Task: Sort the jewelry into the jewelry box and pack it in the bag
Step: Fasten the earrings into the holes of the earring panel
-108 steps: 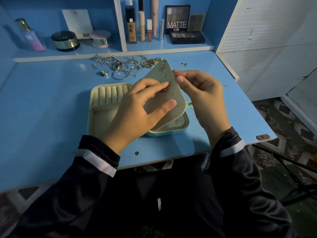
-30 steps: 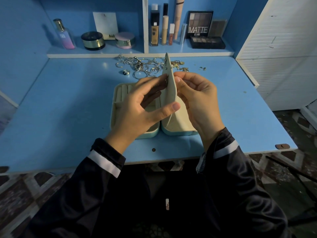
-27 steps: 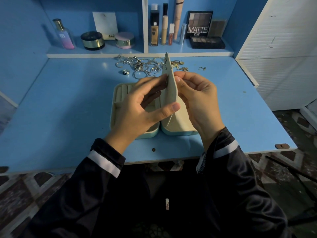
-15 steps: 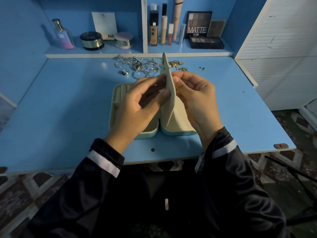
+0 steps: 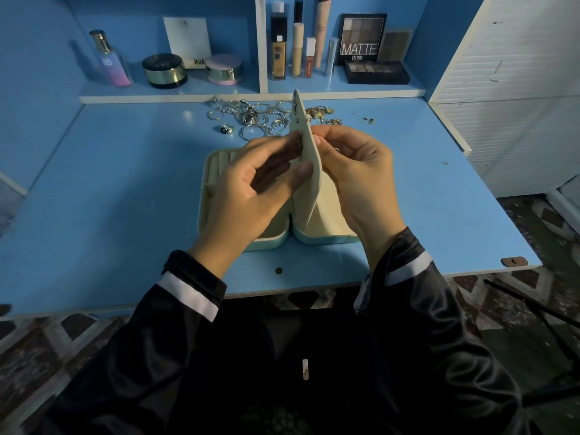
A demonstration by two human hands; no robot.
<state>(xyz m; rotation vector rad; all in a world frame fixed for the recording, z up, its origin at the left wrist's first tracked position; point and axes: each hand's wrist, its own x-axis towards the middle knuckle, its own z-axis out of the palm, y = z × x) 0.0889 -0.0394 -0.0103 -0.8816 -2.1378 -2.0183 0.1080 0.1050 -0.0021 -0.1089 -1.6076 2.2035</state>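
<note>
Jewelry box (image 5: pixel 208 183) open on the desk (image 5: pixel 125 189), its flap (image 5: pixel 301 120) stood on edge, tip pointing away, pinched between my left hand (image 5: pixel 251 189) and right hand (image 5: pixel 354 177). Loose jewelry (image 5: pixel 257 117) sits just past that tip, slightly nearer the left.

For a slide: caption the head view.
Left hand and right hand pinch a cream earring panel upright over an open mint-green jewelry box.
</note>
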